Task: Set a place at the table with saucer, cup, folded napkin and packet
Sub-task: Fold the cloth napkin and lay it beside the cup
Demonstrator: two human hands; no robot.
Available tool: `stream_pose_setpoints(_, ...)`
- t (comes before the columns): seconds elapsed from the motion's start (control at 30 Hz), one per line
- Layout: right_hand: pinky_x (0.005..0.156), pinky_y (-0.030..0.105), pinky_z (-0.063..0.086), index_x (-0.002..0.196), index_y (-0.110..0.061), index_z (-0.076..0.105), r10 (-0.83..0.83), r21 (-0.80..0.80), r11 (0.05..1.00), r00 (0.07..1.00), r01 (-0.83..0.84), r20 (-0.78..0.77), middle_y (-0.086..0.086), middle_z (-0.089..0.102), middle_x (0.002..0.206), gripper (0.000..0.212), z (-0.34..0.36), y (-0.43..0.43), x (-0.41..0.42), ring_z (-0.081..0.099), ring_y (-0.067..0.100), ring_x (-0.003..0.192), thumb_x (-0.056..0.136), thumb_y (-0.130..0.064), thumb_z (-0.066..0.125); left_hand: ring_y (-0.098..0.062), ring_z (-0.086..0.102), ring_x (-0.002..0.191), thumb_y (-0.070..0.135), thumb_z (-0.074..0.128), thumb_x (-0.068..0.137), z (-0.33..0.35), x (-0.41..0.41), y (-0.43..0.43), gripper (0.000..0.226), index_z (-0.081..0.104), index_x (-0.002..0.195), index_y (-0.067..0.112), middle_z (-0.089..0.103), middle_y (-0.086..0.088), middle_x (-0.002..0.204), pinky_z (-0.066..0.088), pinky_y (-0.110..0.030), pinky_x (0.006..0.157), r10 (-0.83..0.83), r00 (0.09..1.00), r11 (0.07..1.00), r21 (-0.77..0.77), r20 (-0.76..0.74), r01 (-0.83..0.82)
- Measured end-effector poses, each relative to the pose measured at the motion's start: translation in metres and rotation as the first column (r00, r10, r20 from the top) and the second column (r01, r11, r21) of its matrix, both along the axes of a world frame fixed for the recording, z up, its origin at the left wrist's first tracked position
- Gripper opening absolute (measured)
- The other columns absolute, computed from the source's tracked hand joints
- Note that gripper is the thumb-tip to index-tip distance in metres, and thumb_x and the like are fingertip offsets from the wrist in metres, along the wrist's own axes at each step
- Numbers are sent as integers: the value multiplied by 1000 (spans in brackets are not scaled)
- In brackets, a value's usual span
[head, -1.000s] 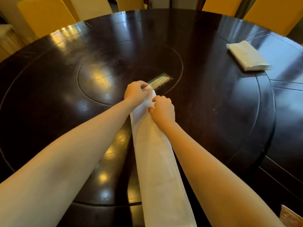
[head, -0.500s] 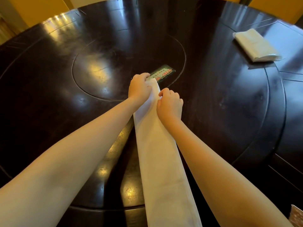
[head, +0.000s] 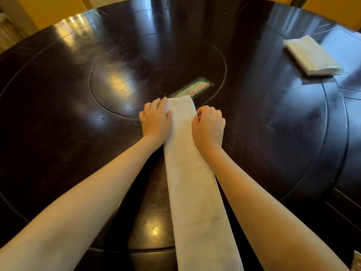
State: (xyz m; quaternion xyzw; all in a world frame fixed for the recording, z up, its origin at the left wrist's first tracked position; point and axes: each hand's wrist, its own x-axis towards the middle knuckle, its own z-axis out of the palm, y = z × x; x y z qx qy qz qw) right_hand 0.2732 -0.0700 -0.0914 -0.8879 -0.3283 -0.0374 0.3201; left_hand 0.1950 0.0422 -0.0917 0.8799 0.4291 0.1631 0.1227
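Napkin (head: pixel 192 173): long strip lying on tabletop (head: pixel 68 114), near to far. Left hand (head: pixel 156 120) and right hand (head: pixel 209 126), having slid outward, are gripping its far-end edges; folding is continuing. 1 folded napkin (head: pixel 310 55) far right.

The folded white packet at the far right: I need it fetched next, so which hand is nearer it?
Right. The right hand grips the long napkin's right edge, on the packet's side; the left hand is across the napkin, farther off.

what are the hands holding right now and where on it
Both hands grip the long white napkin near its far end: left hand on its left edge, right hand on its right edge.
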Motion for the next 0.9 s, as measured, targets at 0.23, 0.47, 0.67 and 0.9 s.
stream_pose_setpoints(0.23,117,53,7,142,-18,34,466,-412,842,854,-348,230,7,33,151,43,-5,11,-6,20,25,143,101,-30,25,-23,-3,147,40,14,100,-14,5,2,53,9,150,23,2,0,160,-3,-52,116,-74,947,995,40,-312,91)
stream_pose_setpoints(0.47,115,46,-14,150,-18,2,386,-499,816,917,-290,98,0,-3,160,60,-17,6,12,-6,17,146,98,-47,6,-21,-8,147,42,10,98,-12,7,6,56,1,150,24,-4,3,160,-12,-51,114,-92,935,995,-54,-342,78)
stream_pose_setpoints(0.67,115,44,-14,150,-17,2,365,-485,827,928,-284,79,0,-2,160,56,-15,5,8,-7,16,146,99,-40,8,-18,-4,147,35,12,98,-10,-18,-20,55,8,150,16,5,-3,160,-15,-43,113,-169,927,976,76,-335,205)
stream_pose_setpoints(0.9,115,46,-14,150,-17,1,381,-510,805,923,-302,54,1,-3,160,56,-12,6,8,-5,18,146,99,-40,9,-20,-12,146,44,10,98,-6,-74,-99,61,-2,149,13,-5,-7,160,-17,-38,114,-284,900,956,-29,-331,291)
